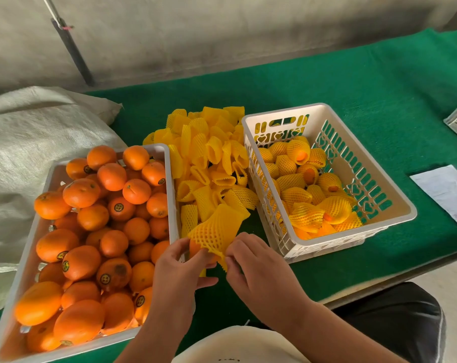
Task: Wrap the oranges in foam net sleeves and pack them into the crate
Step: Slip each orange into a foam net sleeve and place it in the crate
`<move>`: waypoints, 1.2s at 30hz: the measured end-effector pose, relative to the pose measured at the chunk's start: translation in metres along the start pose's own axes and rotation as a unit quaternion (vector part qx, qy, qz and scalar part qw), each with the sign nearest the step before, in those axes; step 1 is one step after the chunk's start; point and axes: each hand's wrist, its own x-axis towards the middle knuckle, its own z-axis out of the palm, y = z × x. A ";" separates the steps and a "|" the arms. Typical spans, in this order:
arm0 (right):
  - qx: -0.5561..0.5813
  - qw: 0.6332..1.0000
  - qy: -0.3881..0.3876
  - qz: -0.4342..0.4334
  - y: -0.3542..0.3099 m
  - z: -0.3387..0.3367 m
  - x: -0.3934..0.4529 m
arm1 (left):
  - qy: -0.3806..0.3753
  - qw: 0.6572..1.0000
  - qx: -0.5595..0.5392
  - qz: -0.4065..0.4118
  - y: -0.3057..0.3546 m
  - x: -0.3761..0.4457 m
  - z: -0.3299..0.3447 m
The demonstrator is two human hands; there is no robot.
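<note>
1. Sack (25,142): a woven sack lies at the far left, behind the tray. It plays no part in this step.
2. Tray (169,179): the white tray on the green mat (353,100) holds the bare oranges (91,231), heaped and touching. Judge them firm, fairly heavy and smooth-skinned; take one with a full-hand cup, not a fingertip pinch, or it may slip.
3. Left hand (181,268): your fingers curl round one orange (196,248), held just in front of the tray's near right corner. Only a sliver of the fruit shows past the sleeve.
4. Sleeve (217,231): one foam net sleeve is stretched over the far side of that orange, its free end flaring away from you. Expect it to be very light, soft and springy, and likely to tear if you pull on one strand. Grip it at the rim, across several strands.
5. Right hand (251,265): your thumb and fingers pinch the sleeve's near edge, just beside the left hand.
6. Pile (209,163): spare sleeves lie heaped between tray and crate.
7. Crate (390,221): the slotted crate at right holds wrapped oranges (311,195) with room left. Set each in gently to avoid bruising.
8. Paper (447,192): a sheet lies at the far right.
</note>
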 end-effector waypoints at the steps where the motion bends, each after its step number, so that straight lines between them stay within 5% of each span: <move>1: 0.001 1.000 -0.005 0.005 0.000 0.001 -0.001 | 0.006 1.000 -0.005 0.004 -0.002 -0.001 0.001; 12: 0.134 0.990 -0.042 0.013 -0.003 -0.003 -0.003 | 0.108 0.945 0.149 0.271 0.004 -0.009 0.000; 16: 0.254 0.956 0.086 0.117 -0.004 -0.015 0.001 | 0.089 0.917 0.178 0.346 0.015 -0.012 -0.006; 18: 0.279 0.938 0.127 0.160 -0.004 -0.024 0.006 | 0.083 0.901 0.220 0.364 0.014 -0.010 -0.008; 24: 0.270 0.946 0.003 0.181 -0.011 -0.030 0.027 | 0.069 0.831 0.382 0.399 0.017 -0.010 0.001; 28: 0.263 0.944 0.015 0.198 -0.010 -0.020 0.033 | 0.063 0.783 0.455 0.420 0.018 -0.012 0.011; 36: 0.202 0.952 0.062 0.223 -0.004 -0.014 0.028 | 0.045 0.818 0.444 0.364 0.015 -0.024 0.016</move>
